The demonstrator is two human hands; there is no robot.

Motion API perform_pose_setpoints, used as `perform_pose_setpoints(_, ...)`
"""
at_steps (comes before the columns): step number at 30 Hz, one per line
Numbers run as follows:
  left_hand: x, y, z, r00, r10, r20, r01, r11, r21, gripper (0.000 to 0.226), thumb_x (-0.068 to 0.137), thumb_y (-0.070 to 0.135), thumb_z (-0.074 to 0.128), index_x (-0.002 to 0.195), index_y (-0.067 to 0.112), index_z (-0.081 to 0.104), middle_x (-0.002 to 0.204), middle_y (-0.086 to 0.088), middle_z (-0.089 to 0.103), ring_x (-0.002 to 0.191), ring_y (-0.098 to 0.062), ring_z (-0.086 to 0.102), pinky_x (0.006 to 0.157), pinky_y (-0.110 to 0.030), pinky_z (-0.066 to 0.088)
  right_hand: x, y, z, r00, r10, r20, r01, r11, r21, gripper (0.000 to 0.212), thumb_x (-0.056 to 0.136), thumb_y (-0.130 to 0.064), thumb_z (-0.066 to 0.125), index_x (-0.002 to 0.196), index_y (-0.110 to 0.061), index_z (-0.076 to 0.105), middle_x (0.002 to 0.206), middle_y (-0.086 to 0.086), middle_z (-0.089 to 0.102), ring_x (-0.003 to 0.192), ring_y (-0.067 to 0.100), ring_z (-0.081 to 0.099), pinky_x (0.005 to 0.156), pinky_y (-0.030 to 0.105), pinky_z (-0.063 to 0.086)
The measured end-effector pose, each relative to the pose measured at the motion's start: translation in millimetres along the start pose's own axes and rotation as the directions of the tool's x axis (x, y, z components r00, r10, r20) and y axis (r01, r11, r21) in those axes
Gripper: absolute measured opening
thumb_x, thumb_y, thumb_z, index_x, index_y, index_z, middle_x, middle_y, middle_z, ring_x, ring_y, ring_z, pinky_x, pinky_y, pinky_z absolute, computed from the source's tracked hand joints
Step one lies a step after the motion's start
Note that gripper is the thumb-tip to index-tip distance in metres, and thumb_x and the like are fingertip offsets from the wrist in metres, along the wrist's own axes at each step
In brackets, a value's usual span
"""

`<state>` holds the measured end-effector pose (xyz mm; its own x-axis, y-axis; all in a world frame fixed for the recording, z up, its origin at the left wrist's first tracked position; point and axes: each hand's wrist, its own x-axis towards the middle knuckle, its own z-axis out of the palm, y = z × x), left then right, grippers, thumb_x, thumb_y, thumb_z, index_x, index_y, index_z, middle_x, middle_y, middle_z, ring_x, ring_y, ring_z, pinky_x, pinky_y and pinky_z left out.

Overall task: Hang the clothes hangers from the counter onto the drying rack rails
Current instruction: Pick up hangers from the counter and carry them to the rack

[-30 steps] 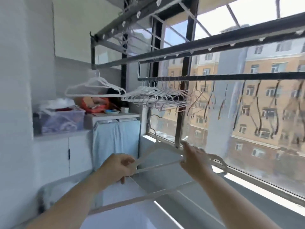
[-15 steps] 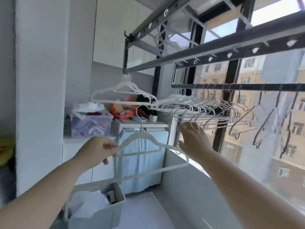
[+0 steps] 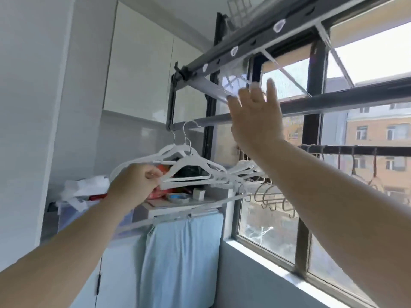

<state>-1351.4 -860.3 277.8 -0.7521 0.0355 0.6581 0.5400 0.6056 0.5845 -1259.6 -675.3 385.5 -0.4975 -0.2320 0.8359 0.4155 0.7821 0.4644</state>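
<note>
My left hand is shut on the left end of a white clothes hanger. Its metal hook reaches up to the dark grey rack rail; I cannot tell whether it rests on the rail. A second white hanger hangs just behind it. A long blurred white bar runs below my left hand. My right hand is raised with its fingers spread, in front of the rail and holding nothing. Several more hangers hang from a lower rail by the window.
A higher rack rail crosses overhead. The counter below carries a small cup, a bowl and red items. A blue cloth hangs under it. A plastic box with white bags stands at left. The window sill runs along the right.
Both hands rose from waist height to the rack. My right hand let go of the hanger and opened near the rail. My left hand lifted the hanger up beside the hanging one.
</note>
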Motion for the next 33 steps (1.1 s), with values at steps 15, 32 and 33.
perform_pose_setpoints(15, 87, -11, 10, 0.987, 0.122, 0.100, -0.122, 0.992, -0.008, 0.020, 0.092, 0.010, 0.047, 0.102, 0.012, 0.064, 0.076, 0.003, 0.059, 0.052, -0.009, 0.051, 0.051, -0.022, 0.037, 20, -3, 21, 0.973, 0.169, 0.157, -0.134, 0.969, -0.207, 0.030, 0.094, -0.011, 0.039, 0.124, -0.007, 0.043, 0.118, 0.008, 0.055, 0.113, 0.028, 0.049, 0.096, 0.039, 0.035)
perform_pose_setpoints(32, 88, -10, 30, 0.979, 0.138, 0.152, -0.137, 0.990, -0.017, 0.017, 0.091, 0.021, 0.050, 0.096, 0.016, 0.066, 0.100, -0.004, 0.069, 0.084, -0.022, 0.065, 0.078, -0.033, 0.051, 18, -7, 20, 0.979, 0.147, 0.138, -0.118, 0.973, -0.198, 0.037, 0.092, -0.009, 0.036, 0.128, -0.011, 0.039, 0.122, 0.009, 0.052, 0.114, 0.028, 0.046, 0.098, 0.038, 0.032)
perform_pose_setpoints(33, 87, -10, 29, 0.979, 0.149, 0.139, -0.150, 0.989, -0.006, 0.020, 0.091, 0.021, 0.050, 0.102, 0.015, 0.065, 0.106, -0.002, 0.068, 0.086, -0.021, 0.062, 0.077, -0.031, 0.048, 18, -7, 19, 0.980, 0.149, 0.134, -0.123, 0.975, -0.187, 0.037, 0.092, -0.009, 0.036, 0.128, -0.011, 0.039, 0.122, 0.009, 0.051, 0.114, 0.028, 0.046, 0.098, 0.038, 0.032)
